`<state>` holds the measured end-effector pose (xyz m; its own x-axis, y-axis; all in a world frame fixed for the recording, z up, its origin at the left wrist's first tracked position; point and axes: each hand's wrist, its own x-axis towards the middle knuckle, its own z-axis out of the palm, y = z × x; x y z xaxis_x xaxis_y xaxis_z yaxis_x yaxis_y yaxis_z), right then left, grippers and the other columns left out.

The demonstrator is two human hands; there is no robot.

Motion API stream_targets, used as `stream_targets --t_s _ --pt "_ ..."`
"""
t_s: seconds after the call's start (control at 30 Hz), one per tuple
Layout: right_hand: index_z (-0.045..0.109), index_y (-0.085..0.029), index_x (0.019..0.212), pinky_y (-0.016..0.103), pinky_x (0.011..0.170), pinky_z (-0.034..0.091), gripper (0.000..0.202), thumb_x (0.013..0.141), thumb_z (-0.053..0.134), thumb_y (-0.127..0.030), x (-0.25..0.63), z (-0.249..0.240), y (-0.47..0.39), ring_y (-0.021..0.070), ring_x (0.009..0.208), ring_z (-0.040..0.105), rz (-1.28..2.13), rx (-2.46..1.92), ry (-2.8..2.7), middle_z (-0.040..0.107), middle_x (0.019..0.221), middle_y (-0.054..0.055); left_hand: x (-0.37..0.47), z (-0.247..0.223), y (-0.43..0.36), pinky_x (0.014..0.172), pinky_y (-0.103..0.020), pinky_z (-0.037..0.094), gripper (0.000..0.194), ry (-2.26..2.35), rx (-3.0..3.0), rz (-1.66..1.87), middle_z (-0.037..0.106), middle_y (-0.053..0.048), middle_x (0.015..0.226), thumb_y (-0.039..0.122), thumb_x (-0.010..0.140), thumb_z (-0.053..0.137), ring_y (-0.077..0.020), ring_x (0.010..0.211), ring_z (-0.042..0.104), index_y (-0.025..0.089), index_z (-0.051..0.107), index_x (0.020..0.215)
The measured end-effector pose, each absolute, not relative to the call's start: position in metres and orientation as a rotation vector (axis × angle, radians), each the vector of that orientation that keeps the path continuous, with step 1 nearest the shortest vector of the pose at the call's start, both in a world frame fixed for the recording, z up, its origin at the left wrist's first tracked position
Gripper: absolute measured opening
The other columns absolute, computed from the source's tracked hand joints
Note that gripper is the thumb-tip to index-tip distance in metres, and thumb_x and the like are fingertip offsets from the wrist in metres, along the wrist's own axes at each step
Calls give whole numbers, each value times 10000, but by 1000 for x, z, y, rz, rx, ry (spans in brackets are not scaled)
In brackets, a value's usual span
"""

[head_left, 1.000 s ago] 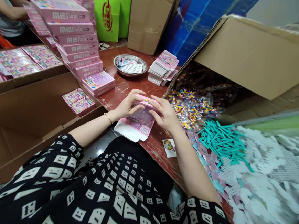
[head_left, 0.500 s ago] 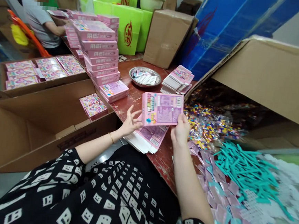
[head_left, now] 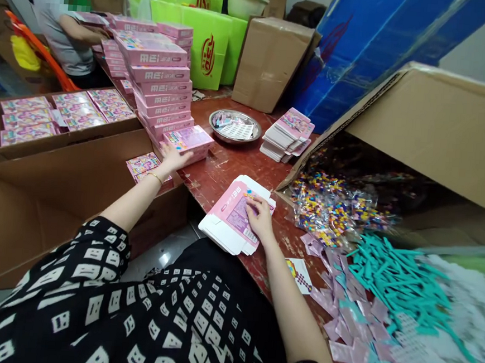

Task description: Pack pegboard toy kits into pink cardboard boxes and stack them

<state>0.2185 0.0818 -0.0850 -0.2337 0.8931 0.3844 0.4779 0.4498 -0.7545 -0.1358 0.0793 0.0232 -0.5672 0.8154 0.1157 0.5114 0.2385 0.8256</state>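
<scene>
A cardboard box [head_left: 272, 63] stands at the rear of the red table [head_left: 235, 167]. A green box [head_left: 189, 43] with a red logo is positioned to its left, a blue box [head_left: 361, 56] to its right. A pale basin [head_left: 246, 5] shows above the green box. At far left, a person [head_left: 52, 35] is near an orange bar [head_left: 45, 54] and a yellow object [head_left: 25, 52].

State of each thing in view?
Left hand: touching front pink box
Front pink box: looks closed
Right hand: touching pink carton
Pink carton: flaps unfolded
Near brown box: open, pink boxes inside
Far brown box: open, pink boxes inside
Metal dish: holding papers
Parts carton: open, bagged pieces inside
Teal sticks: loose, piled
</scene>
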Motion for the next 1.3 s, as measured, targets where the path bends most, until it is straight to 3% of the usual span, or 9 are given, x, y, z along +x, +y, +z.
stream_targets --t_s 0.1,0.27,0.47,0.73,0.83,0.97,1.07,1.17,1.3 --pt "724 -188 1025 564 1105 389 365 838 628 -486 223 -77 95 325 1205 548 577 -1268 -1931 609 1206 157 -142 13 82 1245 -620 -11 922 2357 1790 879 32 -240 1686 418 786 733 -419 1561 -99 76 319 1536" --pt "570 -161 1331 589 1105 357 885 609 830 -603 220 -51 123 404 1316 450 496 -1656 -2223 525 1374 197 -152 6 118 1234 -612 103 659 2341 1927 611 244 -291 1628 298 937 463 -404 1551 152 -27 352 1499" --pt "655 -174 883 439 939 474 649 398 934 -503 214 -28 145 299 1008 592 739 -1746 -2078 647 968 89 -63 1 86 1259 -555 166 636 2138 2179 724 234 -255 1643 322 962 458 -355 1560 180 3 354 1502" --pt "583 -197 694 281 633 451 534 692 726 -711 235 49 94 136 662 516 936 -1029 -1752 557 705 -2 25 16 -16 1084 -464 493 906 1578 2134 825 557 -233 1455 670 808 659 -369 1293 599 81 459 1465" --pt "607 -207 686 306 710 496 435 825 681 -612 229 83 53 151 726 549 605 -760 -1733 545 734 11 35 38 -22 836 -368 608 577 1183 1948 1024 784 -94 1045 626 880 594 -268 911 751 148 709 1182" --pt "683 -239 952 482 983 497 350 829 702 -566 230 96 27 274 1116 580 90 -882 -1689 599 1078 87 40 42 -13 656 -297 603 539 972 1680 1263 756 -57 748 630 863 613 -200 685 715 111 753 826" --pt "546 -279 1329 612 1092 411 673 780 722 -626 242 80 33 366 1390 409 -45 -990 -1688 462 1415 119 32 31 5 737 -331 619 540 1007 1660 1360 766 -77 840 649 833 641 -217 766 730 120 740 879" --pt "316 -304 1523 585 1083 452 801 859 618 -636 250 58 42 336 1394 437 56 -943 -1758 427 1484 128 27 22 21 919 -406 599 686 1013 1866 1399 728 -145 1161 669 780 693 -283 1048 713 153 637 1228" --pt "503 -303 1397 498 1008 531 625 870 620 -619 254 46 47 281 1182 597 160 -878 -1826 607 1264 107 36 23 34 1105 -436 479 955 1172 2079 1702 441 -200 1520 706 819 622 -300 1380 510 247 194 1539"
